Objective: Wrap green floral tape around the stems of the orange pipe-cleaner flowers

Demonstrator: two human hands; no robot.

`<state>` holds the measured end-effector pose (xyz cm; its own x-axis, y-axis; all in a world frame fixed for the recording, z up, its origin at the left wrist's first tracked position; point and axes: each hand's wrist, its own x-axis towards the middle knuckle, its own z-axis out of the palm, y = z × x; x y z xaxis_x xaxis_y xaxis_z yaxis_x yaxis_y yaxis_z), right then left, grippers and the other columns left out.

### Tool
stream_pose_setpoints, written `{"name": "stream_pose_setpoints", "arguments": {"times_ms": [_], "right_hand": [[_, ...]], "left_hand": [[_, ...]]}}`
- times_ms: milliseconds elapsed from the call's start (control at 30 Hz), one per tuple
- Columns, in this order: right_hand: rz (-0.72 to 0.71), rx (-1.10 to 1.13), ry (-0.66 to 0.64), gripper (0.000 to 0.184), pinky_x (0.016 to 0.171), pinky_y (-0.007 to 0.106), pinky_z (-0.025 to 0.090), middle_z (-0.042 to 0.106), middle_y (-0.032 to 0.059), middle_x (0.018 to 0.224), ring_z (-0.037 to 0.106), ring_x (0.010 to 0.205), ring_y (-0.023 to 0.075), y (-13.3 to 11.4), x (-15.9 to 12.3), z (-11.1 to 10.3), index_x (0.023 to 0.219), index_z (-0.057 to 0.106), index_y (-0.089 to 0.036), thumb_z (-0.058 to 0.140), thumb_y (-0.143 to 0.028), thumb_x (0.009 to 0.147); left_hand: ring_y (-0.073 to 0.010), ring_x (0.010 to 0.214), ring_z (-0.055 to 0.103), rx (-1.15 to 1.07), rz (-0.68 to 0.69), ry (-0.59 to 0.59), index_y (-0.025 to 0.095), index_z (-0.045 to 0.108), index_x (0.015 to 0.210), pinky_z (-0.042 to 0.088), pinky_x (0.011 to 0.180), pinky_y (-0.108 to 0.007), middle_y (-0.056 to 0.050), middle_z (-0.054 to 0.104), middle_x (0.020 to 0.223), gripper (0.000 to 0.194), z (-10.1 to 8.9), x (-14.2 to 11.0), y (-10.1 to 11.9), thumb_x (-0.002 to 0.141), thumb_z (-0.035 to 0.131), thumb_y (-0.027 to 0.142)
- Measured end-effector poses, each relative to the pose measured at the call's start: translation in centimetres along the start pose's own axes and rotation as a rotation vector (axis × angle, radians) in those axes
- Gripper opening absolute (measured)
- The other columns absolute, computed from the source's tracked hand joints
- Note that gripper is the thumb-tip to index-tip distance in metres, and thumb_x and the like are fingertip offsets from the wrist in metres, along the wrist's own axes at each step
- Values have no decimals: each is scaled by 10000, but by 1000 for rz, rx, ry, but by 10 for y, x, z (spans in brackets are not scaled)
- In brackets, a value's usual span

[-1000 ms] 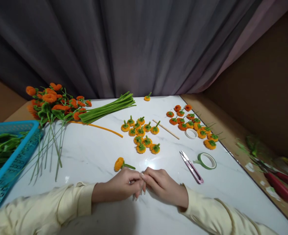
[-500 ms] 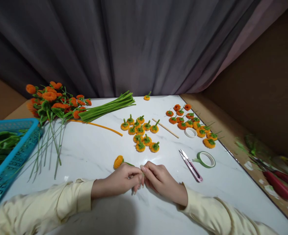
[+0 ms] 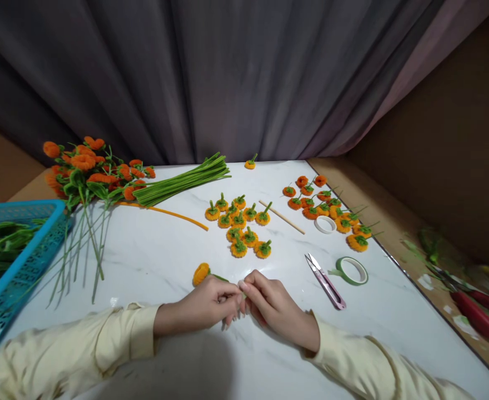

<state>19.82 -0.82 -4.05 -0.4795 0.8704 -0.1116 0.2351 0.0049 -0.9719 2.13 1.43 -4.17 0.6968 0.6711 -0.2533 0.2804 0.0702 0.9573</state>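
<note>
A yellow-orange pipe-cleaner flower with a green stem lies just beyond my left hand. Its stem runs behind the fingers of that hand, toward the spot where both sets of fingertips meet. My left hand is closed, thumb against bent fingers, around the stem. Opposite it, my right hand pinches at the stem's end; a sliver of green shows between the fingertips, and the rest is hidden. Thread snips and a roll of green tape lie to the right of my right hand.
Several yellow flower heads stand mid-table, a wooden stick beside them. Orange flower heads and a white ring are at right. Green pipe cleaners, an orange bouquet and a blue basket occupy the left.
Both hands stay together in nearly the same place, with only a slight shift of the fingers. The view has moved very slightly; the things on the table lie as before.
</note>
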Motion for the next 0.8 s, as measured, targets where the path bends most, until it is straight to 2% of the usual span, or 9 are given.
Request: {"name": "stream_pose_setpoints", "arguments": {"times_ms": [167,300,400,500,633,800], "right_hand": [[32,72,37,396,445,200,339,420,-91,423,374,362,69,-1,0,0,732,441,-203,349,-515,958],[100,235,40,461,337,178,245,455,-83,391,299,274,47,2,1,-3,764,481,-178,297,-555,956],[100,224,21,424,320,177,222,463,-73,404,300,281,40,1,3,-5,807,570,-152,433,-538,919],[35,141,64,337,365,182,299,555,-20,581,370,359,30,-2,5,-5,834,672,-138,591,-465,854],[-19,163,126,347,378,195,368,624,71,928,404,408,21,-6,8,-5,889,720,-158,572,-470,861],[-32,218,123,328,370,196,344,606,69,949,382,408,10,-6,9,-3,805,718,-159,579,-451,860]], "left_hand": [[-79,460,507,-29,7,-1,128,588,671,440,504,-188,12,545,537,313,0,-1,-2,853,484,360],[-85,468,490,-60,32,37,124,586,694,420,504,-196,5,546,523,399,-1,-1,1,870,465,462],[-78,454,441,-45,49,102,132,557,616,383,488,-196,-3,535,514,494,-2,-2,3,884,416,522],[-77,454,412,3,57,142,136,544,571,356,475,-195,-6,523,518,552,-4,-3,2,893,389,556],[-72,433,391,10,58,153,132,565,579,332,461,-195,9,487,502,593,-4,-4,0,897,364,590],[-77,432,396,40,72,162,133,581,568,342,474,-201,14,469,482,605,-3,-3,-1,908,355,579]]}}
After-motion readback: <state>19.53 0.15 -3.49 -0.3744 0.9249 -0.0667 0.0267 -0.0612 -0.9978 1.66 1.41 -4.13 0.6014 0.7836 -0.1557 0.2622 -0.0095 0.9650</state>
